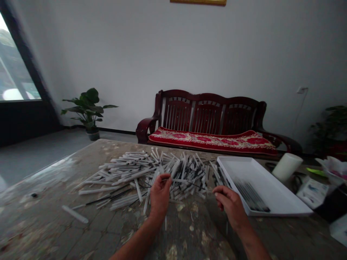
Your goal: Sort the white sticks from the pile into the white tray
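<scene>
My left hand (160,193) pinches a thin stick (183,180), pale along most of its length and dark toward its right end. The stick points right, toward my right hand (228,203). The fingertips of that hand are pinched together just past the dark end; whether they hold something small I cannot make out. Behind both hands spreads a loose pile of whitish tubes (130,169) mixed with thin black sticks (115,195). Right of my right hand, a shallow white box (282,191) holds a row of slim dark-ended sticks (251,195).
One tube (75,214) and a small black piece (34,195) lie apart on the stained table (89,238). A white roll (287,167) and a small carton (312,191) stand beyond the box. A wooden bench (207,112) and a potted plant (90,108) are behind.
</scene>
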Demonstrator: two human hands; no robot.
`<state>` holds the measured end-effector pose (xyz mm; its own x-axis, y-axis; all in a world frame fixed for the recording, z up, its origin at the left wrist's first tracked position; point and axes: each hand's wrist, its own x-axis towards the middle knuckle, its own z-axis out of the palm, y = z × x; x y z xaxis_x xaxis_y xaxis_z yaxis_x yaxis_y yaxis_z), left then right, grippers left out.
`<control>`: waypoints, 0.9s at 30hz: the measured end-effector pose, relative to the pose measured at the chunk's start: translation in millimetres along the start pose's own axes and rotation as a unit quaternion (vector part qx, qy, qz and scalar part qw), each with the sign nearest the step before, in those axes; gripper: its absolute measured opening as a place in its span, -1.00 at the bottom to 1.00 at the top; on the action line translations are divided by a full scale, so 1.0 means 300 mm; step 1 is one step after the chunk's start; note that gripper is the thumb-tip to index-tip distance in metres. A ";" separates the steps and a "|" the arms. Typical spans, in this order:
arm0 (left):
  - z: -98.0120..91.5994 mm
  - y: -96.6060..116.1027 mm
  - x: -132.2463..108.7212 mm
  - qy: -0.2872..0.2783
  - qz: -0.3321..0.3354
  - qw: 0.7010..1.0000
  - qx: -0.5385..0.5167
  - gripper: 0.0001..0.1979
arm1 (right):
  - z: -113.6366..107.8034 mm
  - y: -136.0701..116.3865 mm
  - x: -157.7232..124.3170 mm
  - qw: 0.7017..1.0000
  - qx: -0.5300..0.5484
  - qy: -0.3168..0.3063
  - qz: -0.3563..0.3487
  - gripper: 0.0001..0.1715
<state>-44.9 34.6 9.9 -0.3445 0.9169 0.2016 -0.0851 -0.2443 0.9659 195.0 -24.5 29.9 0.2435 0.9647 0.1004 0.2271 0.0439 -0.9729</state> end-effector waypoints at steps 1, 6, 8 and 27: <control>-0.002 0.001 0.001 -0.003 0.026 0.999 0.020 -0.81 | -0.006 -0.007 -0.001 0.999 -0.028 0.001 -0.022 -0.75; 0.003 0.025 -0.026 -0.052 0.126 0.987 0.086 -0.94 | 0.000 -0.040 -0.018 0.979 -0.127 -0.018 -0.155 -0.84; 0.017 0.029 -0.051 -0.086 0.106 0.988 0.077 -0.93 | 0.031 -0.038 -0.028 0.986 -0.087 -0.051 -0.132 -0.85; 0.060 0.046 -0.117 -0.097 -0.138 0.985 -0.044 -0.65 | 0.142 -0.019 -0.052 0.944 0.298 -0.102 0.096 -0.55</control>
<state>-17.2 4.6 19.1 -0.1135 0.9931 -0.0308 -0.2346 0.0033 0.9721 149.7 -28.7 25.0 0.0248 0.9971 -0.0720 -0.3893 -0.0567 -0.9194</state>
